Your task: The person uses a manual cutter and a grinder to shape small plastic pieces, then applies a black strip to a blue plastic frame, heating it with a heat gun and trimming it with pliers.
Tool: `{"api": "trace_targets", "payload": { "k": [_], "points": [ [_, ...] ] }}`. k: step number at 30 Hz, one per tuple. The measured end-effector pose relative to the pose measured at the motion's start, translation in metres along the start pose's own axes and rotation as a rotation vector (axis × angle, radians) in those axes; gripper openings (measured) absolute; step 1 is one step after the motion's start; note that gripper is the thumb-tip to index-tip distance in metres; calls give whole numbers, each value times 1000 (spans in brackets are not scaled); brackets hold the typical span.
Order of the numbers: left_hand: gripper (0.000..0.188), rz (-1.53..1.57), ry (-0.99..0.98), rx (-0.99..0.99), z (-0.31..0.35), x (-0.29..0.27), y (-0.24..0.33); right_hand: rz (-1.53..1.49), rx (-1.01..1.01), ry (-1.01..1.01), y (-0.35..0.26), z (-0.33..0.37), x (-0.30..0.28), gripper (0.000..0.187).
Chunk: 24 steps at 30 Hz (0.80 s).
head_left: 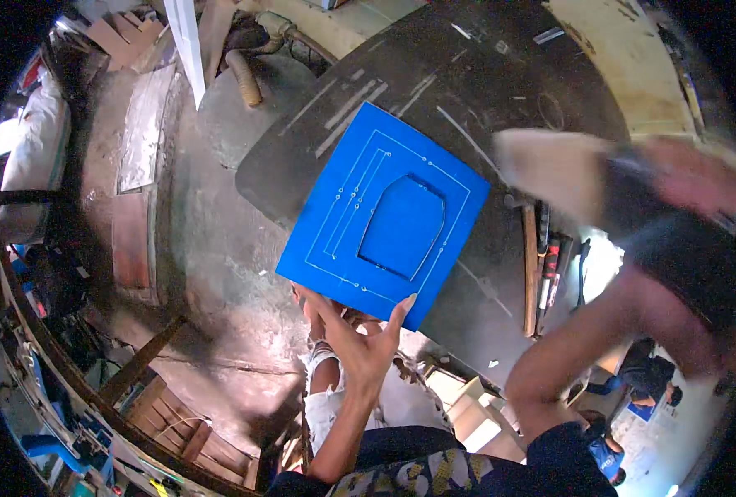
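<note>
My left hand (359, 344) grips the lower edge of a flat blue board (347, 248), its thumb on the face and its fingers behind. The board is tilted above the dark tabletop. White lines with small circles run round it as an outer frame and a narrow inner strip. Right of these sits an arched, flat-bottomed outline (405, 224) with dark edges, perhaps cut in. My right arm (583, 348) is bent out to the right. Around its far end, dark, pinkish and tan shapes smear together, so neither the fingers nor anything held can be made out.
Marks and scraps dot the dark tabletop (459, 91). A wooden stick (529, 269) and other long tools lie at its right side. A ribbed hose (243, 79) stands beyond it. Left are boards on the floor (132, 240) and a white sack (41, 141). People (645, 373) are lower right.
</note>
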<state>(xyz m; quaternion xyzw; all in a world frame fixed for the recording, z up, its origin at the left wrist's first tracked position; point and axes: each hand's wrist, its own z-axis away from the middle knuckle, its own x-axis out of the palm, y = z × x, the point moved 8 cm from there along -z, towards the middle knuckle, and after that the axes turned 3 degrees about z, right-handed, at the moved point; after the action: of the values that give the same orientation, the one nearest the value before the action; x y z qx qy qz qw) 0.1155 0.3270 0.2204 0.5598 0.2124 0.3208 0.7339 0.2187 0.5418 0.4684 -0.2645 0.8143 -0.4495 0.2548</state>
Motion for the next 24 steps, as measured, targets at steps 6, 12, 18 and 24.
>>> {"api": "trace_targets", "payload": {
  "k": [6, 12, 18, 24],
  "points": [
    [138, -149, -37, 22, 4, -2, 9, 74, 290, 425, 101, 42, 26, 40],
    [137, -107, -78, 122, 0, 5, 8, 355, 169, 462, 86, 32, -32, 38],
    [137, -224, -60, 118, -4, 2, 7, 149, -18, 133, 24, 26, -17, 45],
    [137, -182, -55, 98, 0, 3, 3, -232, 196, 566, 123, 62, 5, 36]
  ]
}}
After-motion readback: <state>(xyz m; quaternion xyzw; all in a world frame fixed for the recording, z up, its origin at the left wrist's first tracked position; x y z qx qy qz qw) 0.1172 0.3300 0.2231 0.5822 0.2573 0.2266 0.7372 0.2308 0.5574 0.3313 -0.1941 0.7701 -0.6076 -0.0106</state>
